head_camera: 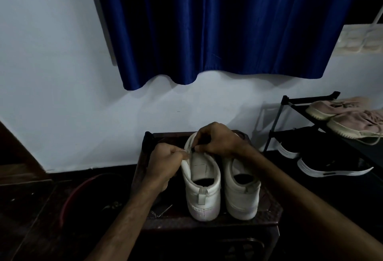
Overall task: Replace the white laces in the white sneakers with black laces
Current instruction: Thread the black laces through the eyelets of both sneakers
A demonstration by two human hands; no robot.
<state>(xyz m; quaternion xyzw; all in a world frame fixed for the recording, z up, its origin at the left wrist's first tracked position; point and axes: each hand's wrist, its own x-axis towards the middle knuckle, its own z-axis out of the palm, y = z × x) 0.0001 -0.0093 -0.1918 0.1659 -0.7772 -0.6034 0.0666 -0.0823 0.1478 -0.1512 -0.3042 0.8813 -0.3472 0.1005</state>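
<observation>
Dim light and a pale wall (62, 94) fill most of what I see, with a blue curtain (217, 28) hanging above and a dark little worktop (269, 213) pushed up against the wall below it. Both white sneakers stand on that worktop side by side, touching or nearly so, heels toward me and toes toward the wall, so their long axis runs straight away from my body. I judge I set them this way so the lace rows lie within easy reach of both arms. I am working on the left sneaker (202, 188); the right sneaker (241, 190) waits beside it, and my arm hides its front. My left hand (167, 163) is closed on the left edge of the upper, fingers pressed together, holding the flap steady and pulled outward. My right hand (217, 138) reaches over the toe end and pinches a small dark thing at the eyelet row, which I take to be the tip of a black lace (192, 149), though it is too small and dark to be sure. I cannot see any white lace on this shoe. Off to the right a black shoe rack (290, 103) holds pink shoes (342, 115) and black shoes (331, 165).
</observation>
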